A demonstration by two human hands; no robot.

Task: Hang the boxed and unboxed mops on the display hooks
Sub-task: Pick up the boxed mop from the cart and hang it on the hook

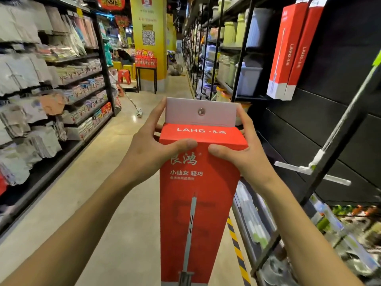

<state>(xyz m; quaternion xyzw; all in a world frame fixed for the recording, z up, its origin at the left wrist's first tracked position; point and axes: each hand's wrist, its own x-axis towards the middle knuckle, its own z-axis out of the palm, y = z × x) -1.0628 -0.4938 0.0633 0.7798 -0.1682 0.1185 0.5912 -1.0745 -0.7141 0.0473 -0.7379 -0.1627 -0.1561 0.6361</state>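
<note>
I hold a tall red mop box (pixel 198 203) upright in front of me, its white hang tab (pixel 201 112) with a round hole at the top. My left hand (pixel 152 145) grips the box's upper left side, thumb across the front. My right hand (pixel 245 153) grips the upper right side the same way. Two more red mop boxes (pixel 292 50) hang on the dark display wall (pixel 340 112) at the upper right. An unboxed mop (pixel 338 129) with a pale handle and a white head hangs slanted against that wall.
An aisle with a beige floor (pixel 127 182) runs ahead. Shelves of packed textiles (pixel 47 96) line the left. Shelves with bins and buckets (pixel 231 58) stand on the right. A mop (pixel 132 104) lies on the floor ahead. A person crouches far down the aisle by a yellow pillar (pixel 148 38).
</note>
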